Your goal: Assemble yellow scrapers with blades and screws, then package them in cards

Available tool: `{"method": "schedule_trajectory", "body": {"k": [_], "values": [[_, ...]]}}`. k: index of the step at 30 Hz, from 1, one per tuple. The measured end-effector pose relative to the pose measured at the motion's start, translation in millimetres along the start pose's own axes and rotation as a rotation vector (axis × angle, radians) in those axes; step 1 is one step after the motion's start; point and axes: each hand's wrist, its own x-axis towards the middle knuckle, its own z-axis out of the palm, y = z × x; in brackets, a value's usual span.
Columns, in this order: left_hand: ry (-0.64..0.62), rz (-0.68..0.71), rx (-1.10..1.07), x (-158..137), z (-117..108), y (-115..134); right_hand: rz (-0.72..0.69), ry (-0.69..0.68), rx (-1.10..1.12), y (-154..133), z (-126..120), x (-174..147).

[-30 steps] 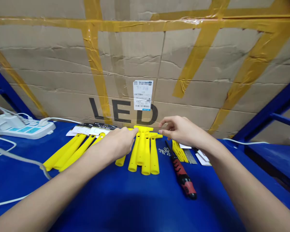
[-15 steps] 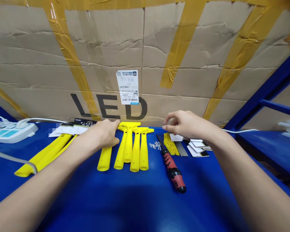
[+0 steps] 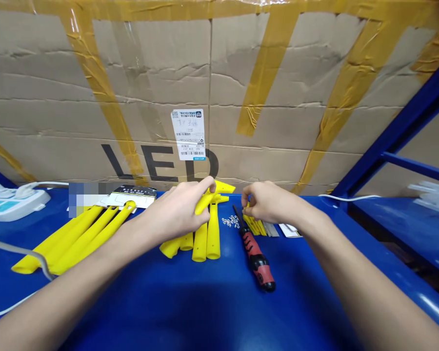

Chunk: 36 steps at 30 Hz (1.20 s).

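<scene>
My left hand (image 3: 186, 207) is closed around a yellow plastic scraper handle (image 3: 225, 186), its T-shaped head tilted up to the right past my fingers. Several more yellow scraper handles (image 3: 213, 234) lie beneath and beside this hand. My right hand (image 3: 269, 202) has thumb and fingers bent together at the far end of a small pile of yellow plastic strips (image 3: 255, 226), apparently pinching one; the fingertips partly hide it. A red and black screwdriver (image 3: 258, 258) lies just left of the strips. Small metal nuts (image 3: 231, 222) are scattered between the screwdriver and the handles.
On the left, several longer yellow handles (image 3: 84, 239) lie by printed cards (image 3: 128, 199), near a white power strip (image 3: 18, 204) and a grey cable. Flat metal blades (image 3: 271, 229) and white cards (image 3: 289, 231) sit under my right wrist. A taped cardboard box (image 3: 153, 87) walls off the back.
My left hand has moved right and lifted a scraper handle into a tilt. My right hand has lowered to the yellow strips, its fingers drawing together. The view has shifted slightly.
</scene>
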Motion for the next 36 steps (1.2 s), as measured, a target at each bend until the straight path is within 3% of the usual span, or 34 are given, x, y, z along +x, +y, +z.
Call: {"method": "schedule_trajectory", "body": {"k": [7, 9, 13, 16, 29, 36], "values": [[-0.034, 0.028, 0.018, 2, 3, -11, 0.043, -0.185, 0.077, -5, 9, -6], [-0.038, 0.03, -0.003, 2, 1, -17, 0.052, -0.155, 0.079, -4, 8, -7], [-0.027, 0.042, -0.015, 2, -5, -25, 0.074, 0.037, 0.027, 5, 5, -1], [-0.038, 0.092, -0.019, 1, -9, -25, 0.074, 0.085, -0.006, 13, 4, 4], [-0.044, 0.171, -0.011, 1, -1, -18, 0.223, -0.064, -0.216, 15, -6, -9], [-0.048, 0.197, -0.001, 1, 2, -14, 0.278, -0.114, -0.26, 15, 2, -8]]}}
